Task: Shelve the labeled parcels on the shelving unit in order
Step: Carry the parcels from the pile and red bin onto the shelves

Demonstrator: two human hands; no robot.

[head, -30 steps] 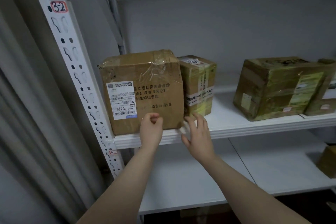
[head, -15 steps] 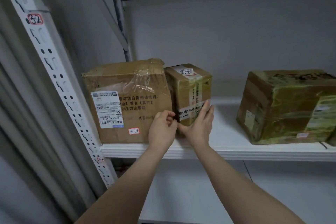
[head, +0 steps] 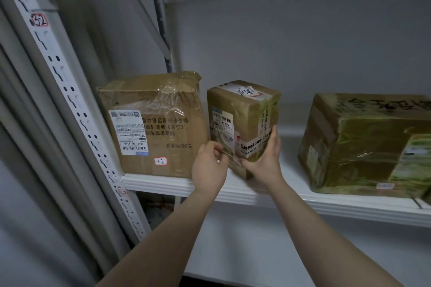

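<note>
Right, left hand [head: 210, 166] first: fingers curled, thumb and forefinger pinching at the lower front corner of the small brown cardboard parcel [head: 242, 119] wrapped in yellowish tape. A small white sticker [head: 236, 160] sits right at that pinch; I can't tell whether I'm gripping the sticker or a tape edge. Right hand [head: 265, 161] brackets the parcel's right front corner, fingers flat up its right face and thumb along its front bottom edge, so it's clamped, not just touched. My read: right steadies while left works the tag, which has to face out to show shelf order. Both forearms reach up and forward, wrists about level with the parcel's base. Parcel stands upright, turned slightly off square, on the white metal shelf board [head: 326, 206] beneath it. Just beside its left: large brown cardboard box [head: 163, 128] with its own red-edged sticker [head: 161, 161]. Well apart to its right: big green-taped carton [head: 363, 144].
</note>
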